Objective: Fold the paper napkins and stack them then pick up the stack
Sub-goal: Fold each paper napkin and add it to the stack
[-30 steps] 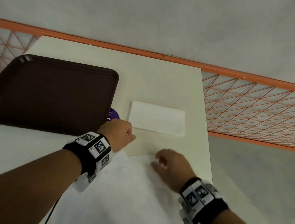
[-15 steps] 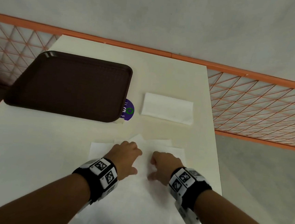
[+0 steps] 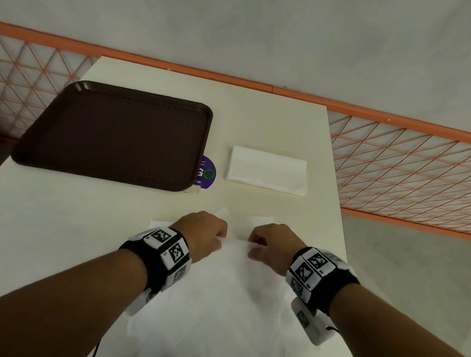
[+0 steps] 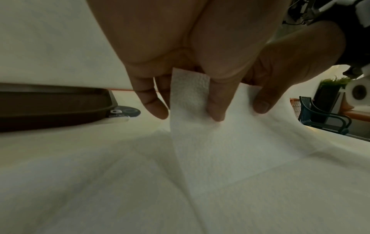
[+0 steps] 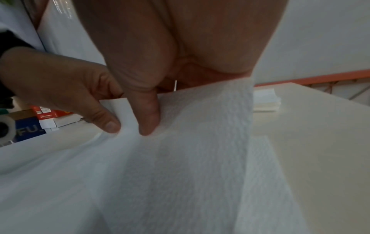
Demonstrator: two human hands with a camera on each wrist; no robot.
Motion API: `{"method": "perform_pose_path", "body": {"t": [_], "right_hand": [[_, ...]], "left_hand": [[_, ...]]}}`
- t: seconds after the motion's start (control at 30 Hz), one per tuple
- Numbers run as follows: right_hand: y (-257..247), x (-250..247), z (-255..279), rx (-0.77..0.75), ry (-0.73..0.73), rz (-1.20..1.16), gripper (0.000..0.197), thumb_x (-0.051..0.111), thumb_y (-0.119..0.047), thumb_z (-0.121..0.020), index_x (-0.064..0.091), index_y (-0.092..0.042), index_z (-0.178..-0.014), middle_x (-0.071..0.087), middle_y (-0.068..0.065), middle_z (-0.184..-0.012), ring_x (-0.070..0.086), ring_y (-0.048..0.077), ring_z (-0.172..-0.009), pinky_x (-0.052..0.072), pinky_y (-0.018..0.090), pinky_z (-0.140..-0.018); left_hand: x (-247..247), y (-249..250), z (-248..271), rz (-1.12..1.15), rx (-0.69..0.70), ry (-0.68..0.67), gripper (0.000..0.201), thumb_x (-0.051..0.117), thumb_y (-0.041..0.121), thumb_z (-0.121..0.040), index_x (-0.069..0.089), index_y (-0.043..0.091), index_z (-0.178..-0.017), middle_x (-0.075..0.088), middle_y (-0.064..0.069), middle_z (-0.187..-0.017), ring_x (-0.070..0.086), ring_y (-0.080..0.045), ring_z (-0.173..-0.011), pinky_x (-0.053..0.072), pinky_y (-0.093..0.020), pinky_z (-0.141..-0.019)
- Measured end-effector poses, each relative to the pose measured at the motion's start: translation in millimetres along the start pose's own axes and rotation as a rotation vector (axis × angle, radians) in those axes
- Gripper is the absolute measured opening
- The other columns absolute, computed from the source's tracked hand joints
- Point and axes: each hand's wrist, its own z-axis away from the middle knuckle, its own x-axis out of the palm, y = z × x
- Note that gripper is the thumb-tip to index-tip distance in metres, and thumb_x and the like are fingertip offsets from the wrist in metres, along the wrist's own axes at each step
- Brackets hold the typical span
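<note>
A large white paper napkin lies unfolded on the near part of the cream table, reaching toward me. My left hand and right hand sit close together at its far edge, each pinching a bit of the paper. In the left wrist view the napkin rises between thumb and fingers. In the right wrist view the napkin is likewise pinched by the thumb and a finger. A folded white napkin rests farther back on the right.
A dark brown tray sits at the back left of the table, partly covering a purple round sticker. An orange mesh railing runs behind and to the right. The table's right edge is close to the folded napkin.
Both hands have drawn back toward me and closer together, and they now pinch the far edge of the open napkin. The folded napkin has not moved.
</note>
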Motion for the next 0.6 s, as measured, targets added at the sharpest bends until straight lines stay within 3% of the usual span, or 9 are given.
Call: {"method": "perform_pose_path", "body": {"t": [0.1,0.3,0.6], "right_hand": [[2.4,-13.2,-1.0,-0.016,0.083,0.038,0.011,0.064,-0.024,-0.084,0.067,-0.025,-0.095,0.066,-0.002,-0.097,0.061,0.021,-0.091,0.05,0.03,-0.077],[2.1,-20.3,10.8,-0.095,0.18,0.135,0.012,0.056,-0.027,-0.091,0.064,-0.027,-0.1,0.062,-0.007,-0.101,0.058,0.019,-0.095,0.047,0.031,-0.078],[1.3,35.7,29.0,-0.18,0.035,0.241,0.024,0.046,-0.025,-0.096,0.061,-0.023,-0.114,0.059,-0.001,-0.118,0.055,0.023,-0.109,0.047,0.033,-0.087]], "left_hand": [[-11.5,-1.1,-3.7,0.011,0.018,0.07,0.017,0.051,0.026,-0.094,0.061,0.021,-0.107,0.064,0.0,-0.107,0.058,-0.021,-0.099,0.046,-0.032,-0.084],[-19.2,-4.9,0.9,0.008,0.128,0.2,0.017,0.05,0.028,-0.095,0.061,0.021,-0.105,0.061,0.005,-0.107,0.055,-0.017,-0.101,0.045,-0.034,-0.09],[10.7,-13.1,22.0,-0.22,0.203,-0.014,0.023,0.045,0.027,-0.096,0.06,0.023,-0.114,0.058,0.005,-0.117,0.05,-0.017,-0.112,0.042,-0.03,-0.094]]}}
